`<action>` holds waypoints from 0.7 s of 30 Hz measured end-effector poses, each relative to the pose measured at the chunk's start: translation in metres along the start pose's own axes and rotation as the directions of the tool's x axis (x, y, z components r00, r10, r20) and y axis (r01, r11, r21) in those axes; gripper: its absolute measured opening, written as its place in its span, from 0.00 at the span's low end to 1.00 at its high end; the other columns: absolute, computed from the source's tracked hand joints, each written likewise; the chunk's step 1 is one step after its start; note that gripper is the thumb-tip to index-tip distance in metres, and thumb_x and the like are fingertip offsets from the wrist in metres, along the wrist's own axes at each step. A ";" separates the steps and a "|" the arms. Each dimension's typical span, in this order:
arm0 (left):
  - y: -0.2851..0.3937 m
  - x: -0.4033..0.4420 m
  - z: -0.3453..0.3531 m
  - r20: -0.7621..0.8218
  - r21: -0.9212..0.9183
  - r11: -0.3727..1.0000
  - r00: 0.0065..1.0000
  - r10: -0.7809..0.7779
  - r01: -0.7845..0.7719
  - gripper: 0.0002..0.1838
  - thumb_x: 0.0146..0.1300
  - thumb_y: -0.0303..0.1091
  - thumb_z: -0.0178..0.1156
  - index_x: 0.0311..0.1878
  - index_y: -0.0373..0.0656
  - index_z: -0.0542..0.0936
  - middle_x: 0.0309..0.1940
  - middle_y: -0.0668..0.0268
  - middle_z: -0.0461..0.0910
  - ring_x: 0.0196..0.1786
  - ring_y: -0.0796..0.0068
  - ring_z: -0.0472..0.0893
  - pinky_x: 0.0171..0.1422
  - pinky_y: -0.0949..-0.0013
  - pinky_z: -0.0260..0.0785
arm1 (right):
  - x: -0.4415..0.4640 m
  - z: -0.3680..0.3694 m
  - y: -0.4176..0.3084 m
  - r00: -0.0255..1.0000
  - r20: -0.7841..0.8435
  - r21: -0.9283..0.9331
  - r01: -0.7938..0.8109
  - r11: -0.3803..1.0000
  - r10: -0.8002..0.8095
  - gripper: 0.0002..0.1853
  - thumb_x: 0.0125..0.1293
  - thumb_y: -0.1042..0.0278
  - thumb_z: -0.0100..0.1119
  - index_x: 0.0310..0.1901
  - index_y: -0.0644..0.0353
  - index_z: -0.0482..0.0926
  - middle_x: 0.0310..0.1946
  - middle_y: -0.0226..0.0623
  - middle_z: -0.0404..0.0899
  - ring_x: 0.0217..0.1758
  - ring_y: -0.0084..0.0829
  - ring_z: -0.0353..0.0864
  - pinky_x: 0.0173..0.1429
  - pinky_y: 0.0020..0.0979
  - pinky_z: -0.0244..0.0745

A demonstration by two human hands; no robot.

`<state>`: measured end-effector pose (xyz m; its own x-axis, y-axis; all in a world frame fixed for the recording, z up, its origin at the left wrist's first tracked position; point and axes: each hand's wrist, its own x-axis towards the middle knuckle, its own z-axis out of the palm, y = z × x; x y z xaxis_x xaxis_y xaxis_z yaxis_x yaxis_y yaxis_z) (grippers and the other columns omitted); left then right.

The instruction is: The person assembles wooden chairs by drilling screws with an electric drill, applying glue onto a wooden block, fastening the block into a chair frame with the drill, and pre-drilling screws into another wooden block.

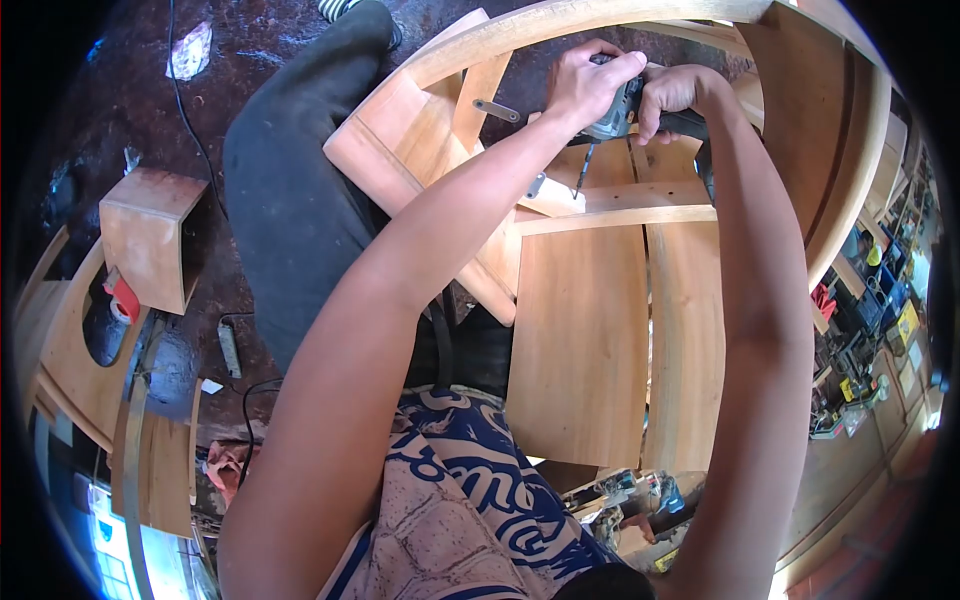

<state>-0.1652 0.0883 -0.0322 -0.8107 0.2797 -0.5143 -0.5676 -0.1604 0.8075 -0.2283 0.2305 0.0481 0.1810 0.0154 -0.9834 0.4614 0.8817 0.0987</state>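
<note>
A dark power drill (612, 120) is held between both hands at the top centre, its long bit pointing down at a wooden block (560, 197). My left hand (590, 85) wraps round the top of the drill. My right hand (672, 100) is closed round its right part, by the handle. The bit's tip is at the block, beside a metal bracket (537, 186). Around them is a curved wooden chair frame (520, 38) with slatted panels (580, 340). Another metal plate (496, 110) sticks out from the frame to the left of the drill.
My bent leg (300, 170) lies left of the frame. Farther left are a small wooden box (150, 235), a red tape roll (122, 296), curved wooden parts (85, 385) and a black cable (185, 120). Tools and clutter (870, 310) fill the right side.
</note>
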 end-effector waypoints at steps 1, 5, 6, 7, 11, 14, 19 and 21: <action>-0.001 0.001 0.001 0.000 -0.014 1.000 1.000 0.005 -0.005 0.27 0.53 0.60 0.68 0.42 0.44 0.89 0.37 0.55 0.88 0.43 0.63 0.87 0.52 0.64 0.76 | 0.001 -0.001 -0.002 0.999 -0.005 -0.043 -0.040 0.998 0.040 0.13 0.45 0.70 0.74 0.34 0.60 0.86 0.25 0.38 0.83 0.26 0.31 0.81 0.32 0.34 0.77; 0.002 0.000 -0.003 -0.029 0.010 0.999 0.999 0.036 -0.035 0.28 0.52 0.58 0.68 0.43 0.41 0.88 0.36 0.55 0.88 0.42 0.64 0.87 0.50 0.65 0.77 | -0.008 0.004 -0.022 0.992 0.034 -0.094 -0.119 0.989 0.122 0.09 0.46 0.73 0.73 0.30 0.60 0.83 0.23 0.37 0.79 0.24 0.30 0.78 0.30 0.36 0.75; 0.002 0.000 -0.003 -0.030 0.013 0.999 0.999 0.038 -0.038 0.28 0.52 0.58 0.68 0.43 0.41 0.88 0.36 0.55 0.88 0.42 0.64 0.87 0.50 0.65 0.77 | -0.009 0.005 -0.022 0.992 0.033 -0.093 -0.115 0.989 0.119 0.09 0.46 0.73 0.73 0.30 0.60 0.83 0.23 0.37 0.79 0.24 0.30 0.78 0.30 0.36 0.75; 0.001 0.000 -0.004 -0.030 0.021 0.999 0.998 0.048 -0.048 0.28 0.53 0.58 0.68 0.42 0.41 0.88 0.36 0.55 0.88 0.41 0.64 0.87 0.50 0.65 0.77 | -0.009 0.008 -0.021 0.990 -0.039 -0.062 -0.141 0.988 0.138 0.08 0.46 0.74 0.72 0.29 0.61 0.83 0.22 0.39 0.80 0.22 0.31 0.78 0.30 0.36 0.75; 0.000 -0.001 -0.003 -0.033 0.013 0.998 0.997 0.063 -0.063 0.27 0.53 0.59 0.68 0.41 0.42 0.89 0.34 0.56 0.88 0.40 0.65 0.87 0.49 0.64 0.77 | -0.007 0.009 -0.022 0.981 -0.074 -0.059 -0.185 0.981 0.180 0.09 0.47 0.76 0.72 0.30 0.59 0.81 0.25 0.37 0.79 0.24 0.31 0.77 0.30 0.36 0.73; 0.001 -0.008 -0.004 -0.052 0.030 0.999 0.998 0.024 -0.023 0.26 0.52 0.58 0.69 0.40 0.42 0.89 0.32 0.57 0.88 0.39 0.66 0.87 0.48 0.64 0.77 | 0.002 0.009 -0.021 0.977 -0.024 -0.122 -0.212 0.970 0.211 0.09 0.47 0.76 0.72 0.30 0.59 0.81 0.25 0.37 0.79 0.25 0.31 0.78 0.30 0.37 0.73; -0.007 -0.014 -0.002 -0.070 0.051 0.998 0.997 0.029 -0.025 0.25 0.52 0.57 0.69 0.39 0.42 0.89 0.31 0.57 0.88 0.37 0.65 0.87 0.46 0.63 0.77 | 0.012 0.015 -0.012 0.984 0.001 -0.133 -0.175 0.976 0.176 0.08 0.47 0.76 0.71 0.30 0.59 0.81 0.24 0.38 0.78 0.24 0.32 0.77 0.31 0.38 0.73; -0.007 -0.012 -0.002 -0.077 0.024 0.999 0.996 0.051 -0.049 0.25 0.52 0.56 0.70 0.38 0.42 0.89 0.30 0.56 0.88 0.36 0.65 0.86 0.46 0.63 0.77 | 0.008 0.015 -0.015 0.987 -0.014 -0.156 -0.160 0.975 0.160 0.08 0.47 0.76 0.71 0.30 0.60 0.81 0.23 0.38 0.78 0.24 0.33 0.77 0.31 0.38 0.73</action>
<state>-0.1520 0.0843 -0.0325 -0.8472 0.1973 -0.4934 -0.5236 -0.1515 0.8384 -0.2211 0.2100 0.0411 0.2403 0.1625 -0.9570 0.2852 0.9306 0.2296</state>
